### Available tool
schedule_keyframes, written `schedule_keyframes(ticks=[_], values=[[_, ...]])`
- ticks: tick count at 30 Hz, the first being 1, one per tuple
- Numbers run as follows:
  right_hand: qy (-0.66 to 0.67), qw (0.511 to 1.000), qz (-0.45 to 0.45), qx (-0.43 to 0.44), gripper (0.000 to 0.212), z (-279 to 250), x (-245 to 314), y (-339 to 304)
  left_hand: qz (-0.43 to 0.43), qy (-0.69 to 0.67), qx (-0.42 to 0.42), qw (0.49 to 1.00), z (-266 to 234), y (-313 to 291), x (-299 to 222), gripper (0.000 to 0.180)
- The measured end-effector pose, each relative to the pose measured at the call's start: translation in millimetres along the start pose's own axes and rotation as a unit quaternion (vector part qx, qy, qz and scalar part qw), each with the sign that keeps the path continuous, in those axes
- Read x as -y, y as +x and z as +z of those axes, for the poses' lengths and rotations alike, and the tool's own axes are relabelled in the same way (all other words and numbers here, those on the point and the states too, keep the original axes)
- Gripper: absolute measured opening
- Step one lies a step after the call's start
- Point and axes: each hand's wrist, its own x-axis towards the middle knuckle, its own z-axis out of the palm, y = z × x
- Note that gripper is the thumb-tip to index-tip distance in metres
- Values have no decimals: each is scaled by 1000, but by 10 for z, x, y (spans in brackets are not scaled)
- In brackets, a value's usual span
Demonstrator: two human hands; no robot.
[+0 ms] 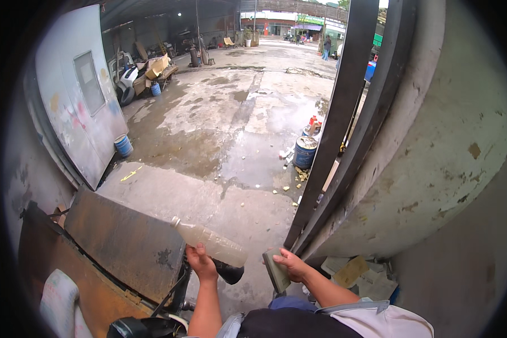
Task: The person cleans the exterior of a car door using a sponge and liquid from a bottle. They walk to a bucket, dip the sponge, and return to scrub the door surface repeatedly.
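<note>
My left hand [201, 262] is closed around a cloudy, translucent plastic bottle [214, 242]. The bottle lies tilted on its side, its narrow neck pointing to the upper left. In my right hand [292, 266] is a flat, grey-green rectangular block [277, 272], held by its edge with the thumb on top; its exact kind I cannot tell. Bottle and block are apart from each other, both in front of my body. Below the bottle's wide end shows a black shoe [230, 273].
A rusty metal bench [124, 242] stands close on my left, with a white sack [60, 298] on it. Dark metal door posts [335, 124] rise at right beside a peeling wall [434, 169]. Beyond are a blue drum [305, 155], a white door [76, 96] and wet concrete floor [208, 112].
</note>
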Motion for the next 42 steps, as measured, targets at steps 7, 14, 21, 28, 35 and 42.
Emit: schedule_keyframes(ticks=[7, 14, 21, 28, 35, 42], values=[[65, 988, -13, 138, 83, -16, 980, 798, -117, -108, -63, 985, 588, 698, 235, 52], [49, 972, 50, 226, 73, 8, 1307, 1739, -182, -161, -73, 967, 911, 1453, 407, 66], [-79, 977, 98, 174, 78, 128, 1728, 2589, -165, -147, -90, 971, 933, 2333, 739, 68], [-117, 974, 103, 165, 68, 166, 2030, 3243, -142, -177, -163, 960, 996, 2945, 791, 71], [-99, 961, 153, 210, 61, 41, 2237, 4111, -134, -136, -211, 959, 1100, 3505, 1198, 73], [-119, 940, 185, 262, 65, -119, 2770, 5069, -92, -111, -229, 963, 1401, 4275, 1452, 77]])
